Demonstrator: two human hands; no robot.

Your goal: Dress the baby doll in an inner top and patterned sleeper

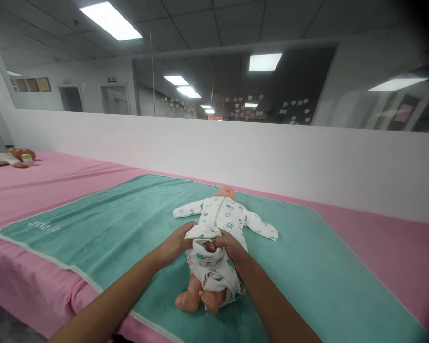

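A baby doll (226, 192) lies on its back on a green blanket (128, 214), head away from me and bare feet toward me. It wears a white printed long-sleeved top (232, 216) with both sleeves spread out. White printed baby pants (214, 267) are bunched around its legs, with the feet sticking out below. My left hand (180, 243) grips the left side of the pants' waistband, fingers closed on the cloth. My right hand (230, 244) pinches the waistband from the right, its fingertips partly hidden in the folds.
Under the blanket is a pink sheet (75, 171) covering the raised surface. Another doll (19, 153) lies at the far left beside a small bottle with a green cap (27, 159). A low white wall (200, 147) with glass above it runs along the back.
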